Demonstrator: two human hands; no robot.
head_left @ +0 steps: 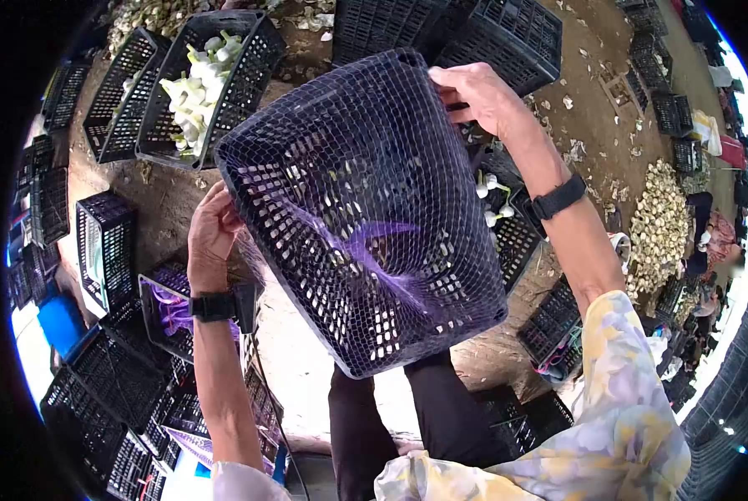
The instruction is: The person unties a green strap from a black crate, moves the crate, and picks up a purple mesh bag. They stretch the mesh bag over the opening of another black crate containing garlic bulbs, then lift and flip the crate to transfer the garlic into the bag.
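Note:
A black plastic crate (489,316) is held up tilted in front of my body, its slotted walls showing through a mesh net. The net bag (361,246) is stretched over the crate, dark along the sides and bunched into purple folds across the middle. My left hand (212,227) grips the left edge, fingers curled at the rim. At the upper right corner, my right hand (484,93) is closed on the crate's edge, its fingertips partly hidden behind it.
Garlic bulbs (192,113) with trimmed stems fill a crate (150,138) at upper left. Other black crates (507,42) stand at the top. A garlic pile (659,225) lies at right, near people. Purple nets (170,311) sit in a crate at left.

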